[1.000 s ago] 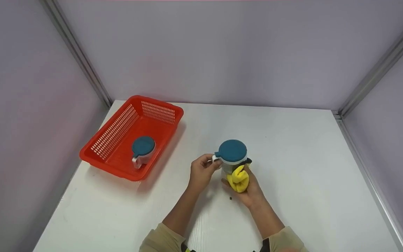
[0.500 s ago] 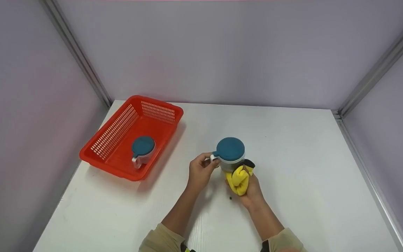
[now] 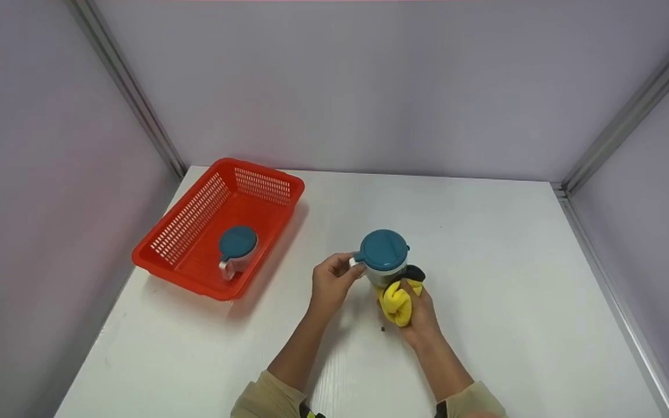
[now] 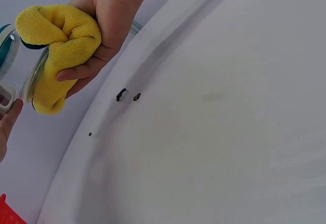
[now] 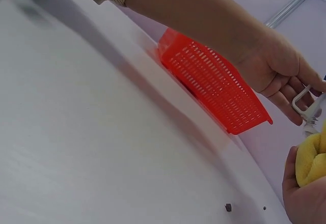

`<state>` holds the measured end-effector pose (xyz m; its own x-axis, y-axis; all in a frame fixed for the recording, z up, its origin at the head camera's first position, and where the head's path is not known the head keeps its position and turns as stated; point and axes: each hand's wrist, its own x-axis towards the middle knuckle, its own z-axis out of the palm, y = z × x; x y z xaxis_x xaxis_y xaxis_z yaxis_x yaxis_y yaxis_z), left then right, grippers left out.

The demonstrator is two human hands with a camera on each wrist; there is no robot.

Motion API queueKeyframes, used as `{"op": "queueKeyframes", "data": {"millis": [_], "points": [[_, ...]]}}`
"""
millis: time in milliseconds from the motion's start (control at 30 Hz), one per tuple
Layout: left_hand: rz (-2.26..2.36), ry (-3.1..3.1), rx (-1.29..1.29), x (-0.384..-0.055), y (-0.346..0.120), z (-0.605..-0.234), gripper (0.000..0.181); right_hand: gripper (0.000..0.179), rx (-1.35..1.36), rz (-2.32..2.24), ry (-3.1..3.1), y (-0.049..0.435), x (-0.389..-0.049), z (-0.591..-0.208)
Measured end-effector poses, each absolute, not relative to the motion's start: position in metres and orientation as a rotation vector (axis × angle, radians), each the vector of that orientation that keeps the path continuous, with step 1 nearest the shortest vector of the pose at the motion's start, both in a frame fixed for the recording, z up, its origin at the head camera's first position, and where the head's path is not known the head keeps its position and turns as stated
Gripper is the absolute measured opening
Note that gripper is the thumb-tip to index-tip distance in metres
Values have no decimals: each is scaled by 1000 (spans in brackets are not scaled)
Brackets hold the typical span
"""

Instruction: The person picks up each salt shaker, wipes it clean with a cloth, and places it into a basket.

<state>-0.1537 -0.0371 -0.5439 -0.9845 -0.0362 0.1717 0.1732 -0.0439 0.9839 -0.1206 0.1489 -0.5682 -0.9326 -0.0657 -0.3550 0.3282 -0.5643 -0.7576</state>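
A clear lidded jar [image 3: 384, 249] with a blue-green top and white handle is held up between both hands. My left hand [image 3: 330, 287] pinches its handle, and the right wrist view shows the fingers around that white handle [image 5: 300, 104]. Below the jar, my right hand [image 3: 424, 316] grips a bunched yellow cloth [image 3: 397, 305] with a dark side. In the left wrist view this cloth [image 4: 71, 46] presses against the jar's base, covering much of it, while the right fingers curl around the cloth from outside.
To the left stands a red perforated basket [image 3: 212, 290], where a second jar [image 3: 238, 242] of the same kind sits. A small dark crumb [image 3: 382, 329] lies on the white table [image 3: 514, 302] under the hands; several dark bits show in the left wrist view. Pale walls surround the table.
The jar has shifted slightly left and turned a little in the hands. The right hand and cloth have slid slightly downward around its base, with more of the dark side showing.
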Motion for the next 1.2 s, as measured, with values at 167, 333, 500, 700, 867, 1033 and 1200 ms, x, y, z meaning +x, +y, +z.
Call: {"op": "queueKeyframes", "data": {"millis": [167, 333, 500, 700, 867, 1033, 1200], "points": [[-2141, -2088, -160, -153, -39, -543, 25, 65, 467, -2534, 1395, 149, -120, -569], [-2129, -2105, -158, -153, -40, -544, 22, 68, 528, -2518, 1440, 148, -120, -571], [-2106, -2121, -138, -153, -40, -545, 19, 67, 572, -2506, 1472, 148, -120, -571], [-2115, -2100, -148, -153, -40, -546, 22, 64, 602, -2480, 1551, 148, -121, -572], [-2115, -2083, -135, -152, -40, -543, 22, 64, 632, -2472, 1582, 148, -122, -572], [-2109, -2134, -87, -150, -38, -540, 20, 66, 602, -2530, 1443, 152, -125, -569], [-2117, -2161, -140, -152, -40, -545, 19, 60, 494, -2578, 1229, 157, -127, -564]]}}
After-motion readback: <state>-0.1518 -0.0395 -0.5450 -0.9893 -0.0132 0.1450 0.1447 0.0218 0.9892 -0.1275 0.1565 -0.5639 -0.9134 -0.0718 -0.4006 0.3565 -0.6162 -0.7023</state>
